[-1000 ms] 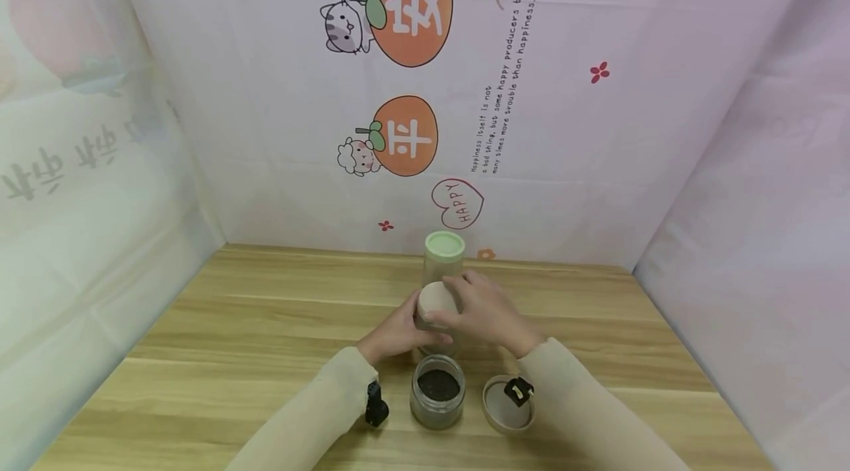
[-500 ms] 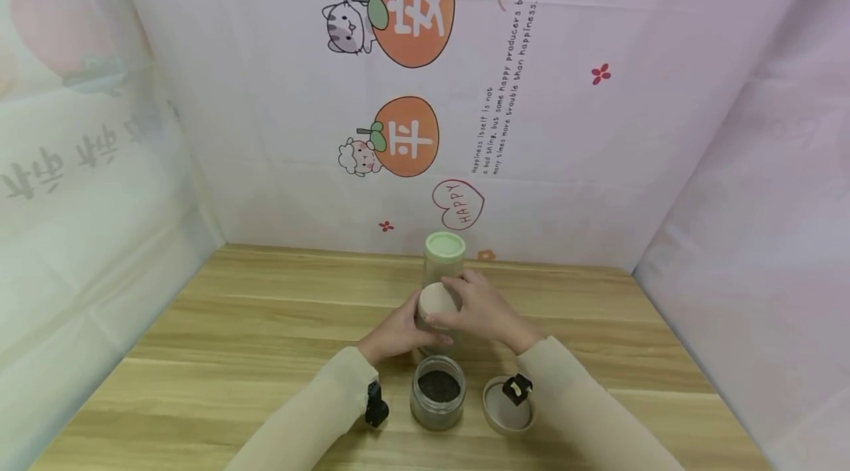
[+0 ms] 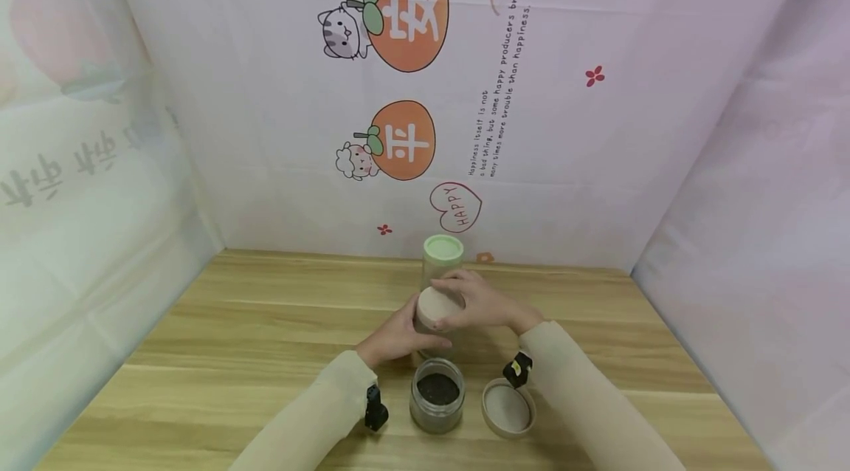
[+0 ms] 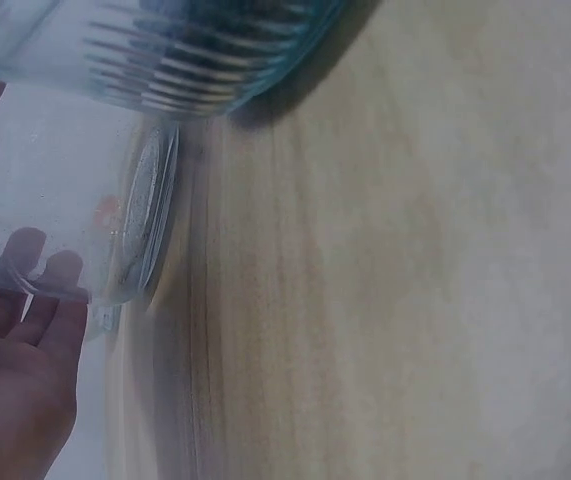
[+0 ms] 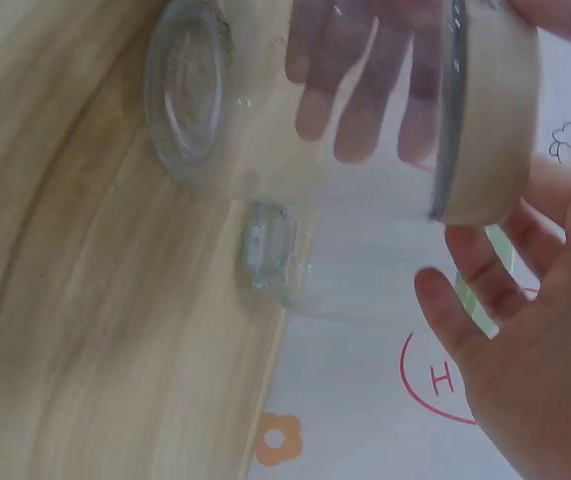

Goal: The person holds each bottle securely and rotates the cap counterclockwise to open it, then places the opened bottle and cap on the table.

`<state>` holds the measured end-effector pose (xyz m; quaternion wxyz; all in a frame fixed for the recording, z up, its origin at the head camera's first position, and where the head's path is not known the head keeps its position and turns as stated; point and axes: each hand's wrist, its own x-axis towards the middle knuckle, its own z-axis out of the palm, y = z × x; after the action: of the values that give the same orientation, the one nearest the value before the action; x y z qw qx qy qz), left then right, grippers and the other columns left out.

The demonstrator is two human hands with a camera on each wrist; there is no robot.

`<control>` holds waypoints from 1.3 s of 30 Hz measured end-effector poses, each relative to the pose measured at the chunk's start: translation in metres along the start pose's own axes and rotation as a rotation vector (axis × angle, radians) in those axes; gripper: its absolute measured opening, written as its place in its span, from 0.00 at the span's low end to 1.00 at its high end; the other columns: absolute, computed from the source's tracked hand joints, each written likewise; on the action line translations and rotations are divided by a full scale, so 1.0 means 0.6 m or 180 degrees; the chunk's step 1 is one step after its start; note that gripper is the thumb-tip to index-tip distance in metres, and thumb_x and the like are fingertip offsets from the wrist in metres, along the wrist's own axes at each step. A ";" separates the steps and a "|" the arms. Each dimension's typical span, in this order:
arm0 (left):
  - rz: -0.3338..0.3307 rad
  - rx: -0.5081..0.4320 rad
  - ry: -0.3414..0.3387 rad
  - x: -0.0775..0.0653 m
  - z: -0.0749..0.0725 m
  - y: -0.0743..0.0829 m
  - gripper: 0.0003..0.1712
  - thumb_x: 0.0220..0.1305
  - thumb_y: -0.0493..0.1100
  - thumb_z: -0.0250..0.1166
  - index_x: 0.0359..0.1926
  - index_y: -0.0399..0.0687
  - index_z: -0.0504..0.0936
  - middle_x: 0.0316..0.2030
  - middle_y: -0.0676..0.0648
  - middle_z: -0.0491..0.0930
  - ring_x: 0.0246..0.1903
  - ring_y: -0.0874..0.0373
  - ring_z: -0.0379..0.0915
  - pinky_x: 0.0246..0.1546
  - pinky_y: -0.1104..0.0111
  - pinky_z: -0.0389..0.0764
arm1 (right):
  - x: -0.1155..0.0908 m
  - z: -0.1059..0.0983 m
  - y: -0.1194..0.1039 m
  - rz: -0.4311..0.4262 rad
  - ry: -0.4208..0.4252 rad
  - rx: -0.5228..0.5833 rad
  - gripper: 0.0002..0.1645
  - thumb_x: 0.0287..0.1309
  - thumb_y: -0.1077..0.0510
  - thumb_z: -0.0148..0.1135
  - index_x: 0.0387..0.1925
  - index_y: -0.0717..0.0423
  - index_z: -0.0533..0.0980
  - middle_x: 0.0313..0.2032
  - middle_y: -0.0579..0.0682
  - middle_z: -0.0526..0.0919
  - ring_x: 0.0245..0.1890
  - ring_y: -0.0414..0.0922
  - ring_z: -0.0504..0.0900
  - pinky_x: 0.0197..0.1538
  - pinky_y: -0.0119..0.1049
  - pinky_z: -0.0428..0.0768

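A clear, see-through jar [image 5: 255, 110] stands upright on the table with a beige lid [image 3: 438, 308] on its top. My left hand [image 3: 398, 334] grips this jar's body from the left; its fingers show through the glass in the right wrist view. My right hand [image 3: 485, 303] holds the beige lid at the rim, thumb on the near side and fingers on the far side. Just in front stands an uncovered glass jar [image 3: 436, 419] partly filled with something dark. In the left wrist view that jar's ribbed wall [image 4: 175, 60] hangs into the top of the picture.
A second beige lid [image 3: 508, 408] lies upturned on the wooden table [image 3: 265, 338], right of the uncovered jar and near my right forearm. Behind the gripped jar stands a tall clear container with a light green lid [image 3: 443, 247]. Printed cloth walls [image 3: 544, 161] enclose the table.
My right hand has turned slightly on the beige lid, its fingers shifting left along the rim. The right wrist has moved off the lid on the table. My left hand keeps its hold.
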<state>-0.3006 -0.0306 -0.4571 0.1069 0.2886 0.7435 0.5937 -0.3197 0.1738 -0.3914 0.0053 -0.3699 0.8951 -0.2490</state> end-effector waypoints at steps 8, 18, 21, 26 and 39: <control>-0.0046 0.0134 0.0045 0.003 -0.001 -0.012 0.54 0.44 0.50 0.74 0.67 0.64 0.50 0.57 0.58 0.64 0.56 0.62 0.61 0.58 0.61 0.61 | 0.003 -0.015 -0.004 -0.0009 -0.0388 0.0173 0.48 0.43 0.39 0.68 0.64 0.51 0.63 0.59 0.45 0.63 0.56 0.45 0.61 0.53 0.45 0.66; 0.0054 -0.0075 -0.0092 -0.008 -0.002 0.019 0.52 0.47 0.44 0.73 0.68 0.56 0.50 0.56 0.56 0.67 0.54 0.61 0.65 0.54 0.63 0.67 | -0.005 0.008 -0.040 0.0268 0.0291 -0.0607 0.46 0.44 0.29 0.60 0.60 0.51 0.69 0.55 0.48 0.69 0.53 0.45 0.66 0.47 0.42 0.72; 0.0087 -0.0129 -0.0129 -0.007 -0.001 0.018 0.52 0.47 0.43 0.73 0.68 0.55 0.50 0.56 0.56 0.67 0.54 0.60 0.66 0.53 0.63 0.68 | -0.007 0.011 -0.053 0.0335 0.0511 -0.0767 0.46 0.42 0.29 0.61 0.57 0.54 0.71 0.54 0.52 0.71 0.52 0.47 0.68 0.47 0.44 0.73; 0.0093 -0.0195 -0.0139 -0.006 -0.001 0.017 0.52 0.47 0.43 0.73 0.68 0.56 0.50 0.56 0.56 0.67 0.54 0.60 0.66 0.53 0.62 0.68 | -0.012 0.014 -0.066 0.0616 0.0619 -0.0876 0.47 0.42 0.27 0.59 0.56 0.54 0.71 0.52 0.54 0.71 0.47 0.48 0.71 0.43 0.43 0.75; 0.0038 -0.0061 -0.0061 -0.006 -0.002 0.011 0.53 0.47 0.47 0.73 0.68 0.57 0.49 0.58 0.54 0.65 0.56 0.57 0.64 0.53 0.62 0.69 | -0.008 0.035 -0.077 0.0833 0.0737 -0.1116 0.51 0.41 0.24 0.57 0.54 0.60 0.70 0.47 0.57 0.71 0.40 0.49 0.73 0.33 0.42 0.75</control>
<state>-0.2964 -0.0325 -0.4510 0.1133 0.2977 0.7349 0.5987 -0.2819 0.1397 -0.3901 -0.1293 -0.2151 0.9595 -0.1279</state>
